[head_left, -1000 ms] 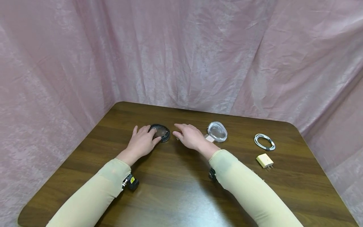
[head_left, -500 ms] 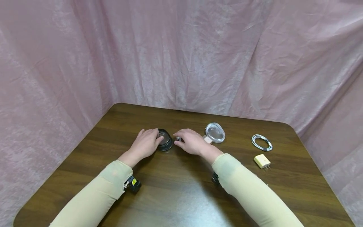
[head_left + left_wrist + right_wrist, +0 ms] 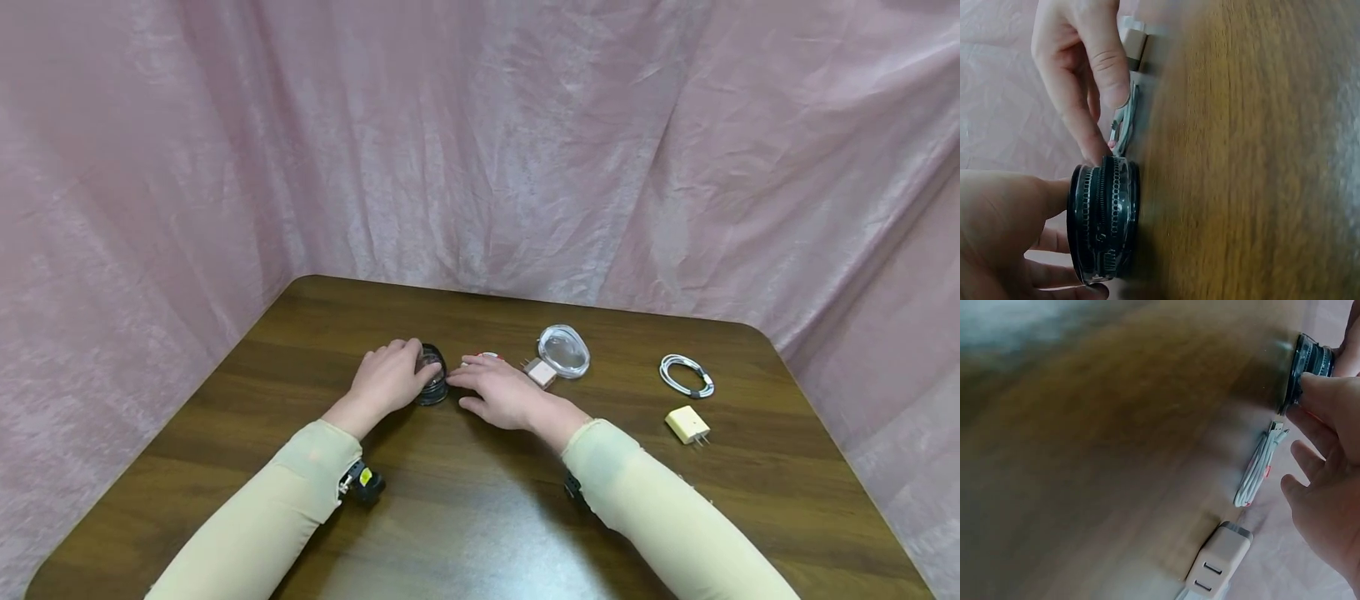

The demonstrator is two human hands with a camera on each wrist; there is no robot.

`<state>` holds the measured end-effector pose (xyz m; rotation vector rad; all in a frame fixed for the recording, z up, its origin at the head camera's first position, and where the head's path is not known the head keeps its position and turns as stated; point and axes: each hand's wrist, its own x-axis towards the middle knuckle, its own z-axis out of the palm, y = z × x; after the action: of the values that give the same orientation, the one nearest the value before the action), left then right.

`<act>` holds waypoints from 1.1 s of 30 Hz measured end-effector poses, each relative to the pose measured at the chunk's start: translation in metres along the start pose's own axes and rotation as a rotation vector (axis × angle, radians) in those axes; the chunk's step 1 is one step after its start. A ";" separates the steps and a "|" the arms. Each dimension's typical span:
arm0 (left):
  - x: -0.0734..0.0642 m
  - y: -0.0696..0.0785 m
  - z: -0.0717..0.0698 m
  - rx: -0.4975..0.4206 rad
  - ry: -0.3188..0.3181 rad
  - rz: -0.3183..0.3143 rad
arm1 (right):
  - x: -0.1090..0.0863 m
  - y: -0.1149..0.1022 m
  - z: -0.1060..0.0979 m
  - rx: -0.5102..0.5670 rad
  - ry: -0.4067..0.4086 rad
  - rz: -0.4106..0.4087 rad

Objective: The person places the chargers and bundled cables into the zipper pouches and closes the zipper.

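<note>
My left hand [image 3: 390,375] holds a small round zip pouch [image 3: 433,389] with black edging and see-through faces. Seen from the side in the left wrist view, the pouch [image 3: 1104,219] has its black zip running round the rim, with the left fingers against one face. My right hand [image 3: 513,393] reaches in from the other side. One of its fingertips meets the pouch's edge, while its fingers stay extended. Just beyond the right hand lies a bundled white cable [image 3: 1257,469] with red bits, mostly hidden in the head view.
A pinkish two-slot charger plug [image 3: 540,373] lies right of my right hand, beside a clear round pouch [image 3: 564,352]. Farther right are a coiled white cable [image 3: 686,377] and a yellow charger plug [image 3: 686,425]. A pink curtain [image 3: 480,150] hangs behind the wooden table [image 3: 450,517].
The left hand has drawn the black-edged pouch slightly nearer and tilted it up. My right hand has come down and left to the pouch's edge, uncovering the pinkish plug.
</note>
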<state>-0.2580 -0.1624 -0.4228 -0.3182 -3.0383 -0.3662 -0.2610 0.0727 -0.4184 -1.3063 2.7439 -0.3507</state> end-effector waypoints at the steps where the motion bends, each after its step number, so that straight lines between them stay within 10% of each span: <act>1: 0.000 0.001 0.000 -0.009 -0.003 0.005 | -0.002 0.000 0.001 -0.013 0.004 -0.006; 24: 0.003 0.038 0.015 -0.100 -0.031 0.170 | -0.064 0.007 0.000 -0.003 0.096 -0.038; 33: 0.003 0.057 0.019 -0.108 -0.006 0.261 | -0.083 0.007 -0.017 0.009 0.000 0.025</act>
<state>-0.2491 -0.1032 -0.4275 -0.7132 -2.9353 -0.5099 -0.2170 0.1442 -0.4052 -1.2691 2.7527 -0.3599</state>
